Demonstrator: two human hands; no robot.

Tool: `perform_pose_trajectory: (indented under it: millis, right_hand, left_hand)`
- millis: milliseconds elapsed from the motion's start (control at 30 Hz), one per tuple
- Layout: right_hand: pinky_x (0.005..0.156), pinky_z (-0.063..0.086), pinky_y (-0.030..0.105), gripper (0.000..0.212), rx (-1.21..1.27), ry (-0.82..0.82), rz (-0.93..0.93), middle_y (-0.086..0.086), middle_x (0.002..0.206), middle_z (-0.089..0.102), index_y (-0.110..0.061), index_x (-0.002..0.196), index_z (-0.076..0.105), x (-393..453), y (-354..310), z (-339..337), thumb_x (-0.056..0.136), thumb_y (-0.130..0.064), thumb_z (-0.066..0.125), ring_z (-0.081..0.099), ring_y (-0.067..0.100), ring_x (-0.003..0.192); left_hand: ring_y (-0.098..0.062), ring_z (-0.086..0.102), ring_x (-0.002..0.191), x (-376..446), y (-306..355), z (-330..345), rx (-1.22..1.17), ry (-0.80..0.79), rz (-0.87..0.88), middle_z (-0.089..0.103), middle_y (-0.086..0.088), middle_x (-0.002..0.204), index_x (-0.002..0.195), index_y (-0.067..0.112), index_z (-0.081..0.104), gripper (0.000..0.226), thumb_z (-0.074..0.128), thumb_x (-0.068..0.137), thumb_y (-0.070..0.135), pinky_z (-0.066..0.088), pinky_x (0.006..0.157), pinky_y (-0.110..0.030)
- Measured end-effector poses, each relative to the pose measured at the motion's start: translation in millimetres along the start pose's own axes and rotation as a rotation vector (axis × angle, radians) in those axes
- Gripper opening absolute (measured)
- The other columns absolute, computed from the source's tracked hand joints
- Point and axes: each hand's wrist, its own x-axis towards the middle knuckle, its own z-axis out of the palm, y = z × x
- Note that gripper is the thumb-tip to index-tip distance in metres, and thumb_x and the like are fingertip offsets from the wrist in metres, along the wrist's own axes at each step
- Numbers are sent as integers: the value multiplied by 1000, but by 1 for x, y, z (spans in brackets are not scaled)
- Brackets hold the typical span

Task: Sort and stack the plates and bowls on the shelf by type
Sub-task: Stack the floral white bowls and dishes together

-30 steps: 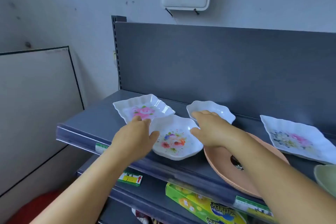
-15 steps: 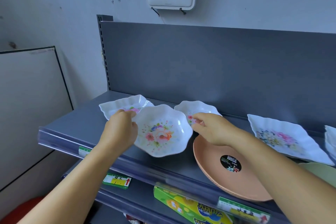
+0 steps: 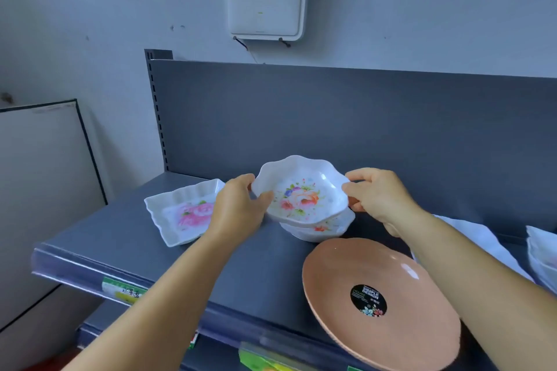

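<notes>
Lifted since a moment ago, now held above matching lower bowl (image 3: 316, 230). Gripped by left hand (image 3: 238, 211) and right hand (image 3: 379, 196) (floral bowl (image 3: 301, 193) tilted). Nesting likely next.

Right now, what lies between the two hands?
In the head view, the flowered scalloped bowl, gripped by left hand and right hand, above a matching bowl.

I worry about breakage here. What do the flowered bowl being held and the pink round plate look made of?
The flowered bowl looks like glossy white melamine or glazed ceramic: thin wavy rim, printed flowers, soft shine. The look leaves it open. The pink round plate seems plastic: even matte-satin colour, faint speckle, mild highlights, a retail sticker.
</notes>
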Motion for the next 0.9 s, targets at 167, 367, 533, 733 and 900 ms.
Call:
perform_pose_trajectory:
  millis: [167,367,533,733,900]
  right_hand:
    - [92,55,41,17,-66,1,79,10,84,66,1,96,66,28,22,-12,83,-8,60,61,22,73]
    - [67,35,31,8,-263,-81,147,9,69,49,-1,76,57,36,42,-11,79,-8,56,44,24,67]
    - [57,14,30,38,-327,-142,120,2,64,20,-19,59,24,35,46,-7,79,-9,55,18,20,62]
    - [56,11,31,42,-418,-195,120,-1,64,17,-21,61,20,34,48,-4,84,-15,54,15,18,61]
    - [55,35,31,17,-497,-172,34,-2,77,43,-21,72,52,22,29,10,89,-23,54,44,22,61]
  left_hand:
    - [-15,37,54,26,11,37,65,-150,-37,44,-5,82,70,13,36,35,58,91,31,29,43,-22]
    - [-20,46,71,36,7,60,248,-242,-36,47,-7,103,89,8,44,28,52,94,34,31,49,-25]
    - [-30,44,111,37,-6,66,358,-281,-21,51,-7,104,93,9,44,27,46,96,36,35,74,-32]
    - [-29,39,115,32,-10,66,401,-279,11,53,-9,129,109,9,47,30,43,98,37,36,85,-35]
    - [-27,21,143,23,-16,41,456,-188,52,30,-4,156,152,7,20,65,41,100,40,29,110,-35]
